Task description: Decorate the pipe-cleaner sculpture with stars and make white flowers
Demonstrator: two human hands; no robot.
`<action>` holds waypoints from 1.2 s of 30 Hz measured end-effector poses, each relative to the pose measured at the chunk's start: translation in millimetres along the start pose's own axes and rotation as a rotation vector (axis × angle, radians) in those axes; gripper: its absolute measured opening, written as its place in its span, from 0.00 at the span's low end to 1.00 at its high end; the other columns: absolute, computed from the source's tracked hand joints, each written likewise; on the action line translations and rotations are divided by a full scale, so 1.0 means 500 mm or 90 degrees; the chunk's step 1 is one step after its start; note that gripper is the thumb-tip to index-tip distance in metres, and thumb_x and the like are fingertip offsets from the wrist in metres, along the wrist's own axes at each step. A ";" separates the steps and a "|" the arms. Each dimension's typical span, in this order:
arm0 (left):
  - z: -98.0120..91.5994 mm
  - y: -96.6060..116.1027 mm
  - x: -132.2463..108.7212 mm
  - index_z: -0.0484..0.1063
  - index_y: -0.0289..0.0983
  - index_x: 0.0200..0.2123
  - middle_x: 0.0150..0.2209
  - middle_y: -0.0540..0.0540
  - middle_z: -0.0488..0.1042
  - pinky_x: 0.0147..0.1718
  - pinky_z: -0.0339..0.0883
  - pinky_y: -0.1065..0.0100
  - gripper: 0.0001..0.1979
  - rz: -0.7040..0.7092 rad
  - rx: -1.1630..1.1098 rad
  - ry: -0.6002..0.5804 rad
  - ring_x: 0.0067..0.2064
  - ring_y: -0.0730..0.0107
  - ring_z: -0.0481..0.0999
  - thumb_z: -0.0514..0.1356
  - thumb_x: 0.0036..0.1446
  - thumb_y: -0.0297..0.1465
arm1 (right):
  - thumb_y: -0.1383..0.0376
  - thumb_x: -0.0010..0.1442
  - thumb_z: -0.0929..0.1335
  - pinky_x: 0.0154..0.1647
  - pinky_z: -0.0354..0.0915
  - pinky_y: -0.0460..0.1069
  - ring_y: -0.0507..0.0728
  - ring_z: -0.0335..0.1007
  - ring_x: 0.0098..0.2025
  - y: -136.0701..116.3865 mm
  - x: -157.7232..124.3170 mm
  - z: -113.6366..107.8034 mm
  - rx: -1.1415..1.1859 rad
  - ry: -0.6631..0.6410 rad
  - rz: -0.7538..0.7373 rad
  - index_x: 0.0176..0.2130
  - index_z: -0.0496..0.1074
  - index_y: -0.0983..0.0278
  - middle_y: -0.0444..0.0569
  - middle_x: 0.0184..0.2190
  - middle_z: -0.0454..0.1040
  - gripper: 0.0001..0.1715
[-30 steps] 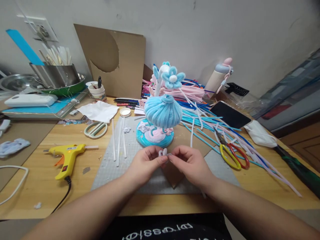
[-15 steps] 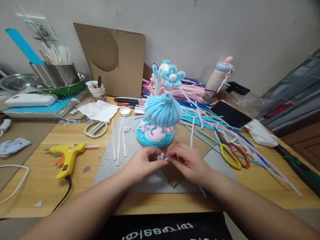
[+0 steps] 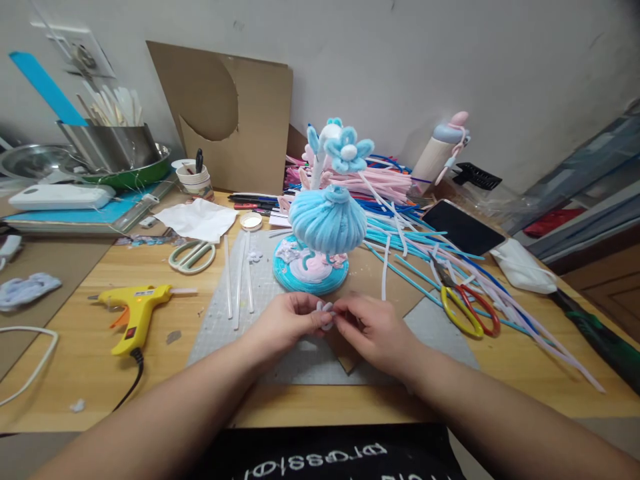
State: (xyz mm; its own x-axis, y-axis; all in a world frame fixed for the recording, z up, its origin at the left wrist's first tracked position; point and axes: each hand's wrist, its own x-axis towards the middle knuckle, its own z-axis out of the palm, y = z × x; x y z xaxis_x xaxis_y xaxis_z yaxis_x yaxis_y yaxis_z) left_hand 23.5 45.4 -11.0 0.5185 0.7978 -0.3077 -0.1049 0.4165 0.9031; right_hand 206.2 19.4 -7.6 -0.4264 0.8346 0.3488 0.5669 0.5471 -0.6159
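Between my two hands is a small white pipe-cleaner flower [image 3: 326, 313], its loops partly hidden by my fingers. My left hand [image 3: 293, 319] pinches it between thumb and fingers from the left. From the right, my right hand [image 3: 373, 328] is closed with its fingertips on the flower's edge. Just beyond them stands a pipe-cleaner lamp: a pale blue pleated shade [image 3: 329, 220], a blue flower [image 3: 349, 150] above it, and a round blue base [image 3: 311, 280] with a pink patch and small flowers. Under my hands lie a brown cardboard piece [image 3: 349, 357] and a grey cutting mat [image 3: 215, 353].
To the left are a yellow glue gun [image 3: 137, 310], green-handled scissors [image 3: 193, 258] and clear glue sticks [image 3: 239, 287]. On the right lie red-and-yellow-handled pliers [image 3: 463, 303], loose pipe cleaners [image 3: 520, 317] and a phone [image 3: 463, 227]. A bottle [image 3: 435, 157] and cut cardboard [image 3: 260, 120] stand behind.
The white flower has been turned a little in my fingers, and more of its loops now show upright. My hands stay in nearly the same place; the view has shifted slightly.
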 end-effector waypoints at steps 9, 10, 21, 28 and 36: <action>0.014 0.017 -0.009 0.69 0.33 0.26 0.24 0.51 0.71 0.30 0.63 0.70 0.16 0.070 0.030 0.009 0.27 0.75 0.69 0.70 0.40 0.36 | 0.61 0.56 0.67 0.22 0.56 0.45 0.49 0.61 0.22 -0.021 0.011 -0.002 0.381 -0.006 0.301 0.27 0.69 0.65 0.43 0.20 0.67 0.11; 0.015 0.017 -0.011 0.69 0.33 0.26 0.25 0.51 0.71 0.31 0.63 0.70 0.15 0.082 0.043 0.015 0.28 0.74 0.70 0.70 0.40 0.36 | 0.61 0.54 0.68 0.19 0.52 0.44 0.47 0.57 0.19 -0.021 0.014 -0.001 0.474 -0.017 0.355 0.26 0.68 0.66 0.40 0.18 0.64 0.11; -0.003 0.011 -0.004 0.71 0.33 0.32 0.30 0.49 0.73 0.35 0.61 0.68 0.14 0.075 0.111 -0.033 0.33 0.72 0.71 0.67 0.45 0.35 | 0.57 0.58 0.66 0.17 0.51 0.43 0.47 0.58 0.18 -0.003 0.013 0.000 0.513 -0.028 0.330 0.34 0.66 0.64 0.41 0.22 0.67 0.11; -0.007 0.012 -0.007 0.70 0.33 0.29 0.25 0.51 0.70 0.30 0.58 0.71 0.15 0.051 0.077 -0.051 0.27 0.77 0.66 0.63 0.51 0.41 | 0.65 0.61 0.65 0.29 0.61 0.46 0.51 0.66 0.29 -0.005 0.007 -0.010 0.257 -0.015 0.129 0.34 0.69 0.63 0.45 0.28 0.71 0.04; -0.007 0.003 0.000 0.71 0.33 0.28 0.27 0.50 0.73 0.32 0.61 0.70 0.13 0.049 0.078 -0.023 0.28 0.75 0.69 0.66 0.48 0.38 | 0.68 0.61 0.65 0.31 0.62 0.45 0.51 0.67 0.30 -0.001 0.001 -0.003 0.080 0.020 0.003 0.36 0.70 0.63 0.45 0.29 0.73 0.03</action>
State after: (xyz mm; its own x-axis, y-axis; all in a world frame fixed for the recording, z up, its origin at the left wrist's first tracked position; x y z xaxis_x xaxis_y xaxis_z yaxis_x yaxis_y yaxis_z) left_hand 20.3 47.3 -10.5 0.5438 0.8081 -0.2265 -0.0424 0.2961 0.9542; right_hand 206.8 19.8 -6.1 -0.4007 0.8398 0.3662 0.4747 0.5322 -0.7010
